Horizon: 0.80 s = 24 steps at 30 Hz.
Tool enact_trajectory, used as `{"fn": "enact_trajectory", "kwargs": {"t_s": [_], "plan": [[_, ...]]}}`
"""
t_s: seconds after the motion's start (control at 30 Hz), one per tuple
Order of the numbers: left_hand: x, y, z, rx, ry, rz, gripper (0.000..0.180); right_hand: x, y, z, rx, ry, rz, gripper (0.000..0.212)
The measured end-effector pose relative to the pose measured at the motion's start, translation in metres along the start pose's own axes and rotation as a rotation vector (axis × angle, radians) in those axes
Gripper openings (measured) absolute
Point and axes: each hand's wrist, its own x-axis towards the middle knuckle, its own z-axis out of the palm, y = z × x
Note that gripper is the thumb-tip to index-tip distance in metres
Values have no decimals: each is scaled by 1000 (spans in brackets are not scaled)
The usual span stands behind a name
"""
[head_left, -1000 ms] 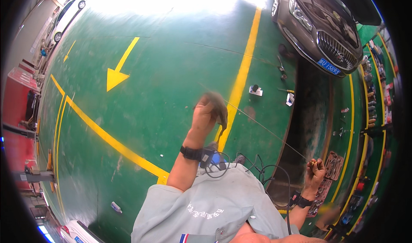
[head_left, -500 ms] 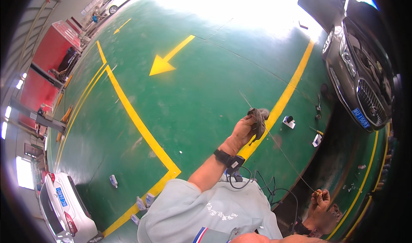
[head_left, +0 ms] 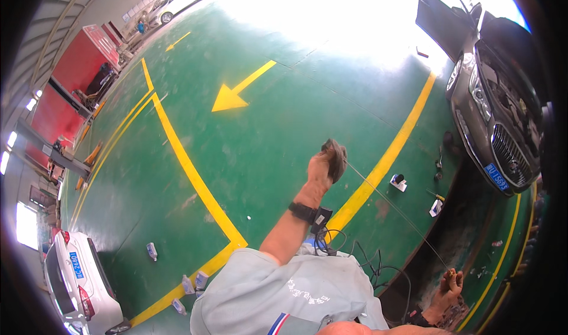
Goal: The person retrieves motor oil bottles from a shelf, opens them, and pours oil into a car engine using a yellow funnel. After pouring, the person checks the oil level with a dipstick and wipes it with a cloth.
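Observation:
My left hand is stretched out in front of me, closed around a crumpled grey-brown rag. From the rag a long thin metal dipstick slants down to the lower right. Its far tip is not visible beyond the rag; the rag may cover it. At the dipstick's near end, my right hand pinches it between the fingertips, with a bit of yellow showing there. A black strap with a small box and cables is on my left wrist.
A dark car with its engine bay exposed and a door open stands at right. Beside it runs a dark sunken pit. Small parts and a white pack lie on the green floor. Plastic bottles and a white car are at lower left.
My left hand and the rag have moved left and a little farther away along the dipstick. The tip that stuck out past the rag no longer shows. My right hand has shifted slightly down.

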Motion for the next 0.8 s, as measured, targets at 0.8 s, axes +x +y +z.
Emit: {"fn": "enact_trajectory", "kwargs": {"t_s": [0.8], "plan": [[47,-151,13,796,-733,-539,38,-320,-21,25,125,544,-149,15]]}}
